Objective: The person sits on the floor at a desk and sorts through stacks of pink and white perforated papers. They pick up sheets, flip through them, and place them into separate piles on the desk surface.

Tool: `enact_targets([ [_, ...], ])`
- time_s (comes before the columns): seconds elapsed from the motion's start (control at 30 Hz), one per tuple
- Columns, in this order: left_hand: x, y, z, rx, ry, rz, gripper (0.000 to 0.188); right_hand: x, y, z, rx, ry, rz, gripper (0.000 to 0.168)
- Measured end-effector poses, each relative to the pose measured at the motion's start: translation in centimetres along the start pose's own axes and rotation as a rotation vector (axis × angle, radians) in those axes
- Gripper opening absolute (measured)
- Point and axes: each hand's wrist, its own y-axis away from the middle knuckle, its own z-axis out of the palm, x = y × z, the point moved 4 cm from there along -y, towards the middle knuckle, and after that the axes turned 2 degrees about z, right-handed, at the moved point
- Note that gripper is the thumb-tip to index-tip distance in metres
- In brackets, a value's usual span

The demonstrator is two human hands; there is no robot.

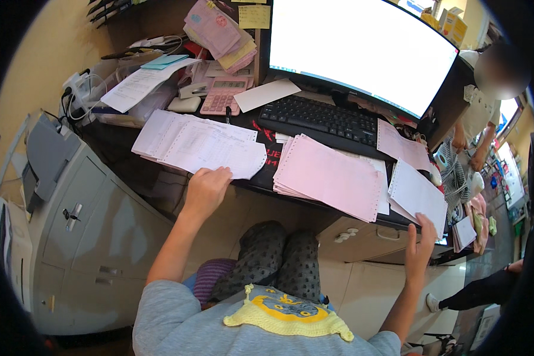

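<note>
At the desk's front edge, my left hand (208,189) has its fingers curled over the near edge of a stack of white printed forms (209,144) with punched margins; its thumb is hidden. My right hand (422,244) is at the near corner of a smaller stack of white perforated sheets (416,191). Its thumb and fingers are apart, with fingertips at the paper's edge and nothing visibly gripped. Between the hands, a fanned stack of pink perforated sheets (327,178) overhangs the desk edge slightly.
Behind the papers are a black keyboard (320,120), a lit monitor (360,49) and a pink calculator (224,93). More papers (149,80) are piled at left, above a grey metal cabinet (84,231). A person (480,111) stands beyond the desk's right end; another person's leg (480,289) shows lower right.
</note>
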Motion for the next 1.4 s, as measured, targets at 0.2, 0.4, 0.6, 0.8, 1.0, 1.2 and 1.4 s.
enact_targets([
  [0.2, -1.5, -1.9, -1.2, -0.109, 0.319, -0.424, 0.014, -7.7, 1.7, 2.5, -0.131, -0.351, -0.141, 0.024],
  [0.4, -3.0, -3.0, -1.0, -0.293, 0.326, -0.444, 0.019, -11.2, 2.5, 4.0, -0.194, -0.517, -0.242, 0.023],
  [0.6, -0.5, -7.1, -6.9, 0.134, 0.356, -0.458, 0.019, -12.4, 3.0, 4.8, -0.236, -0.671, -0.268, 0.021],
  [0.8, 9.9, -9.1, -9.4, 0.478, 1.334, -0.370, 0.023, -14.6, 2.4, 8.8, -0.485, -1.303, 0.112, 0.036],
  [1.0, 11.3, -6.4, -3.2, 0.590, 1.576, -0.568, 0.026, -13.5, 1.4, 9.0, -0.233, -1.804, 0.493, 0.043],
  [1.2, 11.2, -2.4, -0.3, 0.618, 1.474, -0.809, 0.034, -10.2, -0.7, 7.8, -0.102, -1.493, 0.501, 0.025],
  [1.4, 8.1, 0.0, -2.6, 0.932, 1.336, -0.937, 0.043, -7.9, -6.2, 8.9, -0.207, -1.317, 0.494, 0.018],
])
